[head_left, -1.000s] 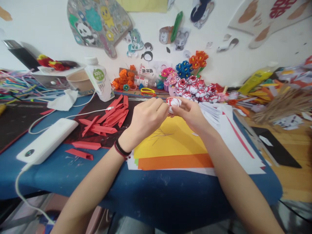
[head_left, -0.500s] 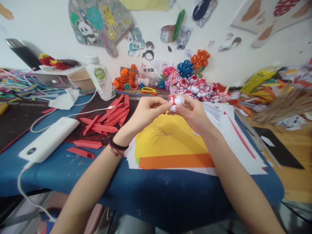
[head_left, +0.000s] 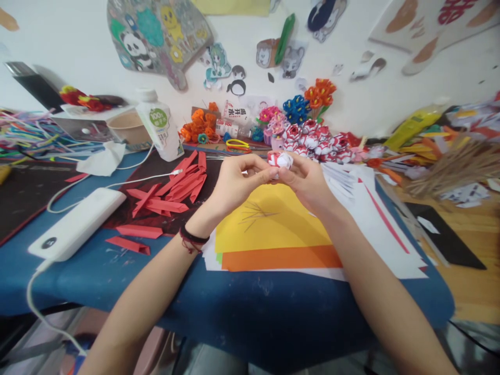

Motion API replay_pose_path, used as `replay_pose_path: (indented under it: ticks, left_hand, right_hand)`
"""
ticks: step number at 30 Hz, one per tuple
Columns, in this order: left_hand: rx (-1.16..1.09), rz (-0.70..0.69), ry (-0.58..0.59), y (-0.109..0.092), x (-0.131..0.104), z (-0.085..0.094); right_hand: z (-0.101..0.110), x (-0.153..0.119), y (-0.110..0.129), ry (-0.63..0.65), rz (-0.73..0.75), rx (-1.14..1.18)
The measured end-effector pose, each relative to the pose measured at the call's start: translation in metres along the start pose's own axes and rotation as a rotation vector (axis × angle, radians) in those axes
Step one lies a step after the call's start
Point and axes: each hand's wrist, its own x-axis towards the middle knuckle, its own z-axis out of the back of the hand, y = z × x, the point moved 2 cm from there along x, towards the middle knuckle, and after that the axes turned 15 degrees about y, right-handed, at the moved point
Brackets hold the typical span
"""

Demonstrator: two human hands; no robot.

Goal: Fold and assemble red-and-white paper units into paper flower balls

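Between my two hands, above the far edge of the yellow paper [head_left: 269, 229], is a small red and white paper flower [head_left: 282, 160]. My left hand [head_left: 244, 176] pinches it from the left with thumb and fingers. From the right, my right hand [head_left: 307, 177] grips it, thumb at its lower front. The fingers behind the flower are partly hidden. Several thin wires [head_left: 255, 213] lie on the yellow sheet. Folded red paper strips [head_left: 183, 187] are heaped to the left of my left hand. Finished-looking red and white paper flowers [head_left: 318, 140] are bunched behind my right hand.
A white power bank [head_left: 78, 224] with a cable lies at the left, near a white bottle [head_left: 160, 125]. Yellow-handled scissors [head_left: 237, 145] rest at the back. White paper sheets [head_left: 375, 229] spread to the right. Brown sticks [head_left: 457, 161] and a black board [head_left: 445, 234] lie at the far right.
The flower has turned slightly and sits a touch higher and further left between my fingers. Both hands keep hold of it; the other things stay where they were.
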Motion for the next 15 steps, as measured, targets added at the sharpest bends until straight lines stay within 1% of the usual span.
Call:
replay_pose_path:
  ticks: [5,7,9,11,15]
  left_hand:
    - [0.391,-0.129,-0.124,-0.01,-0.004,-0.004]
    - [0.486,-0.185,-0.144,-0.013,-0.005,-0.006]
    - [0.536,-0.212,-0.144,-0.015,-0.005,-0.006]
    - [0.552,-0.207,-0.143,-0.015,-0.005,-0.006]
    - [0.45,-0.159,-0.106,-0.013,-0.003,-0.003]
  right_hand:
    - [-0.003,0.0,0.0,0.038,-0.024,0.04]
    - [-0.003,0.0,0.001,0.052,-0.025,0.025]
    - [-0.002,-0.001,0.002,0.054,-0.02,-0.013]
    - [0.0,-0.001,0.002,0.051,-0.017,-0.052]
    - [0.005,-0.001,0.002,0.044,-0.013,-0.083]
